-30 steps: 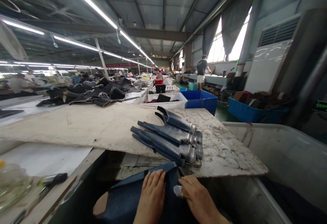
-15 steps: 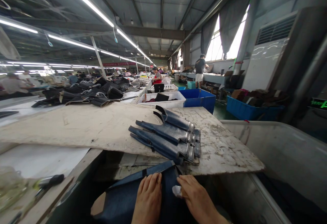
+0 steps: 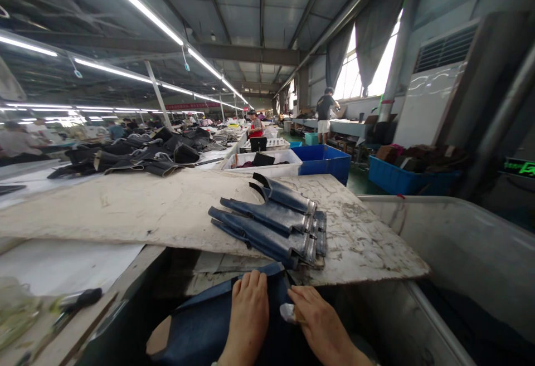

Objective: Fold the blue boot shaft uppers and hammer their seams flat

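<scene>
A dark blue, leather-like panel point(image 3: 200, 321) lies below the near table edge, with a folded strip along its upper side and a tan patch at its left end. On its upper edge, my left hand point(image 3: 249, 313) has its fingers together, bent over the folded strip. My right hand point(image 3: 315, 318) is closed beside the panel's right edge, fingertips at that edge. From under its fingers sticks a small whitish, wrapped-looking end point(image 3: 287, 313) of something mostly hidden in the palm. Just beyond both hands, several shaped blue leather pieces point(image 3: 267, 218) overlap on the worn board.
The worn pale board point(image 3: 368, 243) ends close to my hands. At left are a black-handled tool point(image 3: 83, 299) and a dark pile of pieces point(image 3: 137, 151). White point(image 3: 288, 170) and blue bins point(image 3: 340, 160) stand behind; a large pale bin point(image 3: 451, 232) is at right. Other people work farther off.
My left hand has moved up along the panel, its fingers now over the folded strip at the upper edge. My right hand stays nearly in place. The view has shifted slightly.
</scene>
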`<state>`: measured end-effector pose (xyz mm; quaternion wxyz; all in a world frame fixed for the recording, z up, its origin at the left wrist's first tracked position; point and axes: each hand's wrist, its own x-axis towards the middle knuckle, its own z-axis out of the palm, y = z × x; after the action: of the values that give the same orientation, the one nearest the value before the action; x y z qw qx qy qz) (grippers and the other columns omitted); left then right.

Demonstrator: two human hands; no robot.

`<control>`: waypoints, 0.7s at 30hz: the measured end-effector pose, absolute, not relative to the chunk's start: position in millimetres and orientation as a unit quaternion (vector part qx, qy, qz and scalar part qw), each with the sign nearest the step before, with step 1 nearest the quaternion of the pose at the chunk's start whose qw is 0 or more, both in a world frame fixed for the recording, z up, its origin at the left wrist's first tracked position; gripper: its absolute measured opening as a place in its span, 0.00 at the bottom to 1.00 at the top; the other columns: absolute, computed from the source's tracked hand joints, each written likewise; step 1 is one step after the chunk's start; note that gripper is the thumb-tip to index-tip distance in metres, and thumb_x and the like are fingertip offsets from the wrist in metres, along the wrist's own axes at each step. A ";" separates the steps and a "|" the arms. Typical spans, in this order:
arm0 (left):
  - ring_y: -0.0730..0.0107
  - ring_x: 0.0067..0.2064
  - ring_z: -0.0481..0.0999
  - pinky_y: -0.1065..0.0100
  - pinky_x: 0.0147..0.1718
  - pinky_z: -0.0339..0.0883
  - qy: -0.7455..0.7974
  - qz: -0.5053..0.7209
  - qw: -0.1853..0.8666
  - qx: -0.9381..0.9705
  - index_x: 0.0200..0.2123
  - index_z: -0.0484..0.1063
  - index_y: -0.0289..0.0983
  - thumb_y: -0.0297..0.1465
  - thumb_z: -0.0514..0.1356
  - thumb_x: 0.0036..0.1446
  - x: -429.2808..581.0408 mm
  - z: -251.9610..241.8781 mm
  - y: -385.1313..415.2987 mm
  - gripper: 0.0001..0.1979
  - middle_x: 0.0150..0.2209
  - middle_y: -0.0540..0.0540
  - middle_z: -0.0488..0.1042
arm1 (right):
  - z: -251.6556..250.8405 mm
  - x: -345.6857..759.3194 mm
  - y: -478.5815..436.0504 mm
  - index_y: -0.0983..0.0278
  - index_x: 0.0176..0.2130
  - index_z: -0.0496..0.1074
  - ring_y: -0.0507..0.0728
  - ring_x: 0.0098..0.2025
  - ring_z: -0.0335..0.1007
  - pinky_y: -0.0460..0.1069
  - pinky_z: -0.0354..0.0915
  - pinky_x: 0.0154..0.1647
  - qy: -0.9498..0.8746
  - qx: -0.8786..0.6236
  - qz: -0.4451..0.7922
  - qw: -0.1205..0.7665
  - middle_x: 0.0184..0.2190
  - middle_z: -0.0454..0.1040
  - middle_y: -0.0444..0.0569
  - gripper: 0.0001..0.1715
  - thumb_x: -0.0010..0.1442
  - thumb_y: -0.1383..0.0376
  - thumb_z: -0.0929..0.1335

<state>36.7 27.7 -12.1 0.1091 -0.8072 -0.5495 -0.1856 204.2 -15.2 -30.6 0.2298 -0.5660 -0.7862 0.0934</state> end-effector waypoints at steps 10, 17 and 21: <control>0.63 0.54 0.67 0.60 0.54 0.57 -0.517 -0.153 0.080 -0.838 0.52 0.69 0.39 0.22 0.51 0.58 48.0 -35.5 34.9 0.19 0.52 0.46 0.72 | -40.0 207.3 -14.0 0.70 0.52 0.70 0.60 0.54 0.65 0.56 0.62 0.57 -0.793 -0.550 0.077 0.252 0.52 0.70 0.56 0.34 0.47 0.81 0.57; 0.62 0.59 0.62 0.60 0.56 0.56 -0.472 -0.078 0.018 -0.878 0.56 0.64 0.38 0.25 0.49 0.60 64.3 -32.9 38.8 0.21 0.58 0.44 0.66 | -32.7 216.0 -14.3 0.70 0.50 0.71 0.59 0.55 0.65 0.53 0.61 0.58 -0.797 -0.522 0.129 0.275 0.52 0.70 0.56 0.27 0.52 0.78 0.59; 0.61 0.55 0.65 0.59 0.53 0.59 -0.480 -0.101 -0.005 -0.871 0.56 0.63 0.37 0.25 0.46 0.61 70.6 -24.7 39.8 0.20 0.53 0.43 0.69 | -25.6 226.5 -10.1 0.66 0.49 0.71 0.57 0.54 0.66 0.50 0.62 0.57 -0.781 -0.505 0.189 0.315 0.51 0.71 0.54 0.18 0.60 0.68 0.62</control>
<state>70.6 39.8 -24.7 -0.0048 -0.8714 -0.4801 -0.1006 226.5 -10.1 -25.6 0.3149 -0.5048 -0.7812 0.1890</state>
